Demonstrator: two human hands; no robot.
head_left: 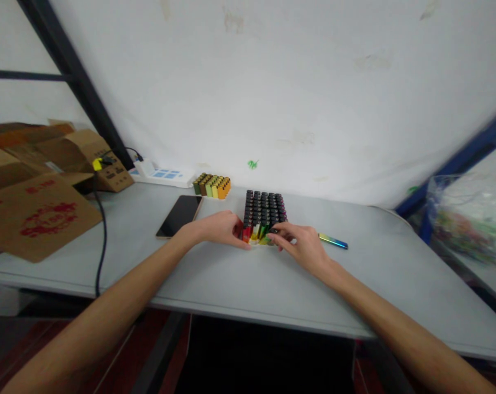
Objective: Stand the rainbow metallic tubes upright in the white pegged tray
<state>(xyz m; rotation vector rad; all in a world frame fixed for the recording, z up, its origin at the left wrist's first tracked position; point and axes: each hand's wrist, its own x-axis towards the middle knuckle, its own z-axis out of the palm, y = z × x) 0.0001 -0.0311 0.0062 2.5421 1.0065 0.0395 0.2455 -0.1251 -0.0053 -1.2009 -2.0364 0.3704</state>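
Rows of lighters with black tops (264, 205) stand upright and close together in a block on the table. Along the front, red, yellow and green bodies show. My left hand (223, 227) is against the block's left front corner, its thumb stretched along the front and the other fingers curled at the side. Between the thumb and fingers of my right hand (299, 243), at the front right, is the top of a green lighter (266, 238) that leans out of line. My fingers partly cover it. Right of this hand lies a yellow-to-blue shiny stick-like thing (333, 241).
A smaller block of green, yellow and orange lighters (213, 186) stands near the wall. A dark-screened phone (181, 215) lies at left, before a white power strip (165, 177). Cardboard boxes (42, 202) and a black cable (100, 235) occupy the far left. A clear plastic bag (473, 219) is at right.
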